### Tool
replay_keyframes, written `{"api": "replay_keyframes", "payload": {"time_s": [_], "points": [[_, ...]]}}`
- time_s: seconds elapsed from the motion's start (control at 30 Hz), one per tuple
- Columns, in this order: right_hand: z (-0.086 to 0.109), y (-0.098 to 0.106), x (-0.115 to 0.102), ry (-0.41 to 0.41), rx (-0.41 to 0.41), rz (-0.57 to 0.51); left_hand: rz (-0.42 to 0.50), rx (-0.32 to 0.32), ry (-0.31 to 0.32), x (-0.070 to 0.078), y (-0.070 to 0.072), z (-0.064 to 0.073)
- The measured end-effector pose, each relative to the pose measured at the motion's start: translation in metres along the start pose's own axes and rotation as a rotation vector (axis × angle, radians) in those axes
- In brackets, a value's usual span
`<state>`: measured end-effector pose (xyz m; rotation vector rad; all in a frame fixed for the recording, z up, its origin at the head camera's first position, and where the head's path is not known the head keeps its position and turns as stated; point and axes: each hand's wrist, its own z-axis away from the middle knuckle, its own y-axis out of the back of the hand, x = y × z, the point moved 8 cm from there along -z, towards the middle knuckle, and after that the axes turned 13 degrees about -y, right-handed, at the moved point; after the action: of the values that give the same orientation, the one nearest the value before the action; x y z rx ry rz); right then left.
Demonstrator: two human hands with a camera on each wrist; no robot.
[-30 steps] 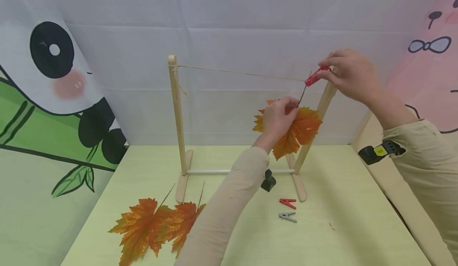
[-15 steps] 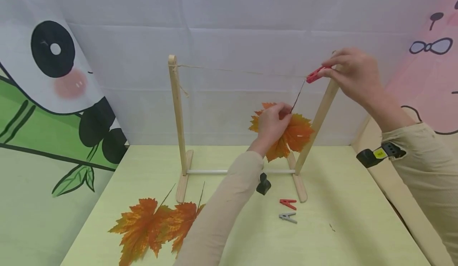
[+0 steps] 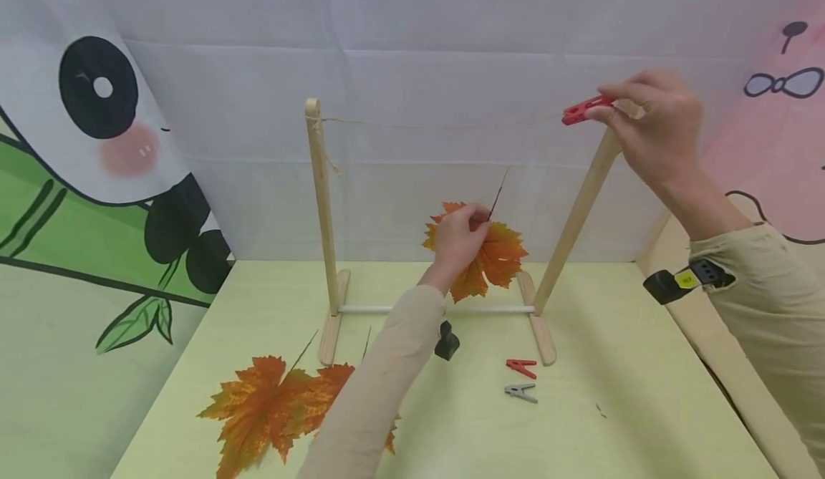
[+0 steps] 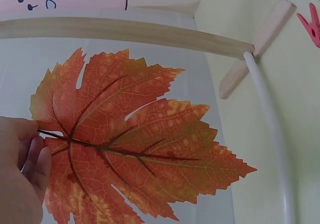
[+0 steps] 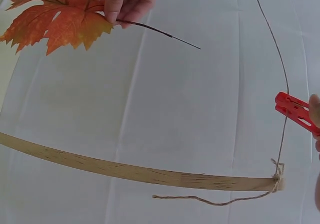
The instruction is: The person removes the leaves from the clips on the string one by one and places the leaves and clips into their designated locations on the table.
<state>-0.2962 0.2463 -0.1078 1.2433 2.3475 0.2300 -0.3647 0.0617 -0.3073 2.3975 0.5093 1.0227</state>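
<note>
My left hand [image 3: 459, 239] pinches an orange maple leaf [image 3: 505, 251] by its thin dark stem, close to the blade. The stem's free end points up below the string [image 3: 399, 125], apart from it. Up by the right post, my right hand [image 3: 664, 124] pinches a red clothespin [image 3: 582, 110] at its handle end. In the right wrist view the clothespin [image 5: 292, 108] overlaps the string [image 5: 280, 49], near the knot at the post's top. The left wrist view shows the leaf [image 4: 135, 139] spread wide, fingers at its stem.
A wooden frame has a left post [image 3: 322, 207], a right post [image 3: 576, 214] and a white bottom rod [image 3: 367, 309]. On the table [image 3: 515, 443] lie a red clothespin [image 3: 520, 367], a grey clothespin [image 3: 520, 392] and more maple leaves [image 3: 258, 407], partly behind my left sleeve.
My left hand has moved down and left with the leaf, and its stem has come away from the clothespin. My right hand has risen slightly to the right, still holding the clothespin.
</note>
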Motion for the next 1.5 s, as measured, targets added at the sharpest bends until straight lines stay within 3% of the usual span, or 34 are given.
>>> {"api": "replay_keyframes", "payload": {"time_s": [0.23, 0.4, 0.9, 1.17, 1.5], "points": [[0.0, 0.011, -0.006, -0.007, 0.097, -0.042, -0.004, -0.016, 0.024, -0.02, 0.002, 0.014], [0.001, 0.011, -0.005, -0.009, 0.117, -0.065, 0.006, -0.014, 0.047, -0.03, 0.004, 0.02], [0.01, -0.004, -0.013, 0.11, 0.013, -0.125, -0.028, -0.041, 0.072, -0.048, 0.019, 0.037], [0.019, -0.005, -0.023, 0.195, 0.016, -0.184, -0.074, -0.063, 0.038, -0.052, 0.024, 0.047], [0.03, -0.01, -0.026, 0.253, -0.007, -0.171, -0.043, -0.059, 0.073, -0.063, 0.031, 0.062]]}}
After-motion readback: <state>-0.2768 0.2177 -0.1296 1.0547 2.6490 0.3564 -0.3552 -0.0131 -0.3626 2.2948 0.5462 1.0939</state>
